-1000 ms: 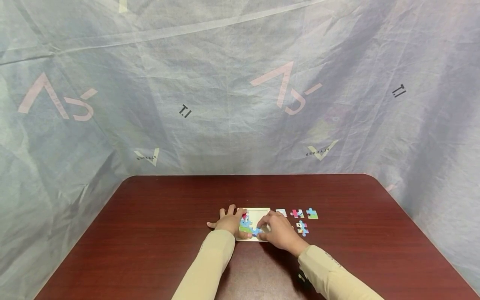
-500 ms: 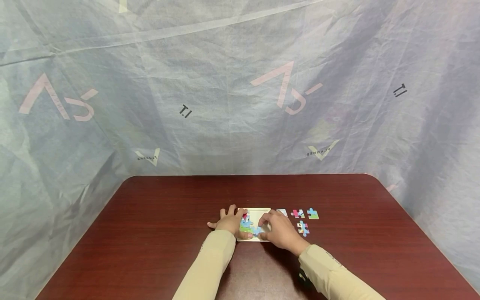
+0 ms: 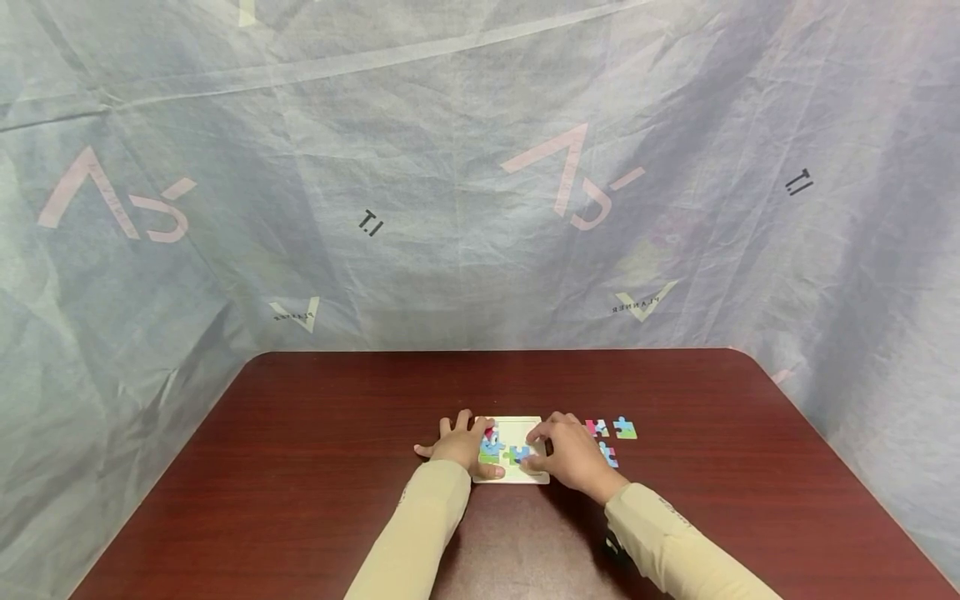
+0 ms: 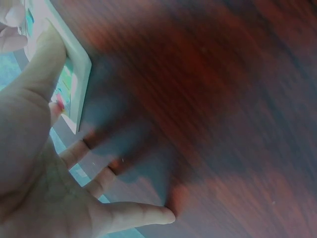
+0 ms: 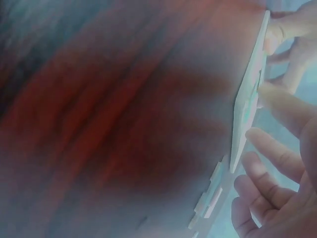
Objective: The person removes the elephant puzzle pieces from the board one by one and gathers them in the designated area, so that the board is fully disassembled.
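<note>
In the head view a pale puzzle frame [image 3: 507, 481] lies on the table, with joined pieces showing a blue figure [image 3: 491, 443] at its left side. My left hand [image 3: 456, 446] rests on the frame's left edge, fingers spread, thumb along the near rim. My right hand [image 3: 573, 454] is over the frame's right side, thumb and index finger bent at a blue and green puzzle piece [image 3: 519, 455]. The fingers partly cover that piece. In the right wrist view the frame [image 5: 241, 126] shows edge-on, with the thumb [image 5: 277, 101] at its surface.
Several loose puzzle pieces lie right of the frame, among them a blue and green one [image 3: 625, 428] and a pink and white one [image 3: 597, 427]; the right hand partly hides others. The reddish-brown table [image 3: 337, 433] ends at a grey cloth backdrop [image 3: 450, 300].
My right hand has shifted right, and the blue and green piece has moved slightly right and away from the near rim. The left hand stays in place.
</note>
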{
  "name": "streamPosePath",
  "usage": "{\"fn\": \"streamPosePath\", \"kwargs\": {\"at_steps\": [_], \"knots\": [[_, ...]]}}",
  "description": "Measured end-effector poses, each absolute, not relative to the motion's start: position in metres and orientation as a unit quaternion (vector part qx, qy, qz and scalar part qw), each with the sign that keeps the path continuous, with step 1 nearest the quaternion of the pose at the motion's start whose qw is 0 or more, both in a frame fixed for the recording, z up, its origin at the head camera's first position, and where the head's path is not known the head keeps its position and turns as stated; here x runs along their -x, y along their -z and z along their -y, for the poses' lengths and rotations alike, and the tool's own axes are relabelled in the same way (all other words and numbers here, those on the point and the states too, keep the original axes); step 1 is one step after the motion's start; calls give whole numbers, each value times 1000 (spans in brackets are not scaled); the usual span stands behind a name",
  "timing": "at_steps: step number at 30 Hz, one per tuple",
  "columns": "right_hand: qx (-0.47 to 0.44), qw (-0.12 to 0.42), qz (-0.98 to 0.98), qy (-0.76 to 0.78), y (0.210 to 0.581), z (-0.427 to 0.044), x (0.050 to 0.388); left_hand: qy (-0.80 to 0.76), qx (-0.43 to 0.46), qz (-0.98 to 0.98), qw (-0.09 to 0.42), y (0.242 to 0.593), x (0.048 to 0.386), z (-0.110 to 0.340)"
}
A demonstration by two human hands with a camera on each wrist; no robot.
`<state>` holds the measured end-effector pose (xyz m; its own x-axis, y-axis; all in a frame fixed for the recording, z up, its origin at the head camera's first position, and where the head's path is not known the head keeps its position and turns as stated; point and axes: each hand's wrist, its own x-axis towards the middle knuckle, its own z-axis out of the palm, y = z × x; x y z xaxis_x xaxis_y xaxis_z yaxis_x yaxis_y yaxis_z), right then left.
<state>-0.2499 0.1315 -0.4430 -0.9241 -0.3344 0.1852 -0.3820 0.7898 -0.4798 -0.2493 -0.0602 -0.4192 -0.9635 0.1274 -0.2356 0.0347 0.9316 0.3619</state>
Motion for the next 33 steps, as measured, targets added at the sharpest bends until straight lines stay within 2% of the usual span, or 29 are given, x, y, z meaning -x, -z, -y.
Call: {"fn": "streamPosePath", "kwargs": {"at_steps": [9,23,33], "knots": [[-232,58,945,-222,442,-134,254,-192,-46,-972,126,417,246,62],[-221,6,944,-245,437,-135,258,-184,-49,-973,131,414,244,60],[-249,19,940,-232,436,-134,258,-182,-48,-973,133,417,247,61]]}}
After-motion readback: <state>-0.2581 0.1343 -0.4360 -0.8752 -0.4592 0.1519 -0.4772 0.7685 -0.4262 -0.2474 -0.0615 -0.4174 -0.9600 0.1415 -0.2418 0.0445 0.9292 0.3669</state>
